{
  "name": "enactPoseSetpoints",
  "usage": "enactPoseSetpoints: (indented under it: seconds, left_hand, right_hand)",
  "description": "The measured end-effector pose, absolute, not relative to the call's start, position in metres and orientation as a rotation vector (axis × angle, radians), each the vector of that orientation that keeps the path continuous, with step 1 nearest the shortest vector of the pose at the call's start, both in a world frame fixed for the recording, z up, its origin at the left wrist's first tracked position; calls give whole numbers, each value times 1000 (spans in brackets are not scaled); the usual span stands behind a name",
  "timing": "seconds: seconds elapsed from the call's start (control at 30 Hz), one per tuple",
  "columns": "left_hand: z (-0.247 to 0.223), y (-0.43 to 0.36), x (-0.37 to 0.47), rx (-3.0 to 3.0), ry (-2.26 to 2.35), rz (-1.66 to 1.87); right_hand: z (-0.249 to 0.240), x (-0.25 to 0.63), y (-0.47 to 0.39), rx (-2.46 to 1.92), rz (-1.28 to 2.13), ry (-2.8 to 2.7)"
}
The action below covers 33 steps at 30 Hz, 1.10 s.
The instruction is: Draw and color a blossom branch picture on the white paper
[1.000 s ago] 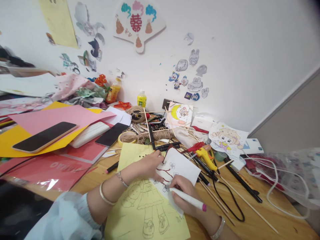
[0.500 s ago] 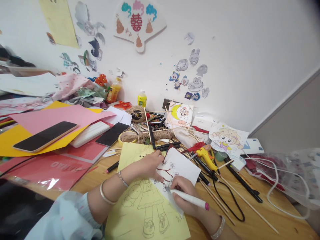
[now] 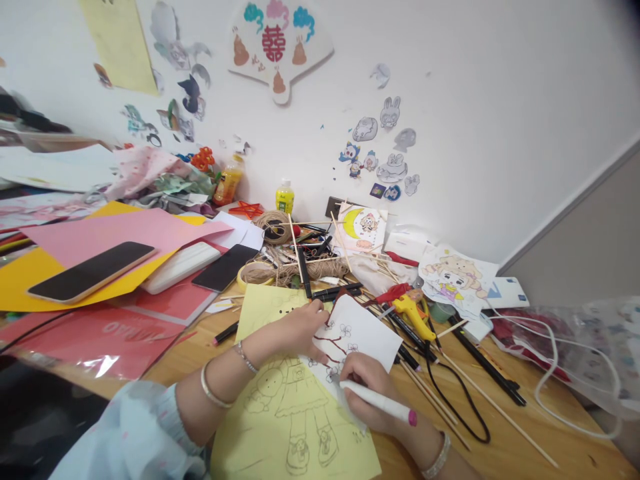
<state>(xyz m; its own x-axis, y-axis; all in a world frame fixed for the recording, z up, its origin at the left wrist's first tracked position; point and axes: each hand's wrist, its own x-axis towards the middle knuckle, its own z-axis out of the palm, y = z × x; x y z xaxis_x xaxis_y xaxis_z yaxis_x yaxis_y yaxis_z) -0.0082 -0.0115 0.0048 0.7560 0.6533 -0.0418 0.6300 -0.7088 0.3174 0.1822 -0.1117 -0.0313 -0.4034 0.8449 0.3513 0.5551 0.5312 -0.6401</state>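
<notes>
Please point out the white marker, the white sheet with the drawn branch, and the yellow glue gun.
White marker (image 3: 379,401): head view, middle of the barrel.
White sheet (image 3: 373,333): head view, bare paper right of the branch.
Yellow glue gun (image 3: 414,317): head view, middle of the body.

- Your left sleeve (image 3: 130,433) is pale bluish white, loose and softly creased, with a few faint pinkish specks.
- Its cuff (image 3: 173,413) is gathered into small ruffled folds around your forearm.
- Below that cuff you wear a smooth, rounded, pale metallic bangle (image 3: 209,395).
- Nearer your bare left hand (image 3: 303,330) sits a thinner bracelet (image 3: 245,359), silvery and beaded or linked; you can't tell which.
- Your right hand (image 3: 367,383) is bare too, and that wrist carries a broader silvery band (image 3: 440,457) with a textured, glinting surface.
</notes>
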Motion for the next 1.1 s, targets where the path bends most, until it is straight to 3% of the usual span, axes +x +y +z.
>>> enactPoseSetpoints:
  seconds: [1.1]
  left_hand:
    - [6,-12,-7,2662,1009,89]
  right_hand:
    - [-29,181,-112,-1150,634,-2087]
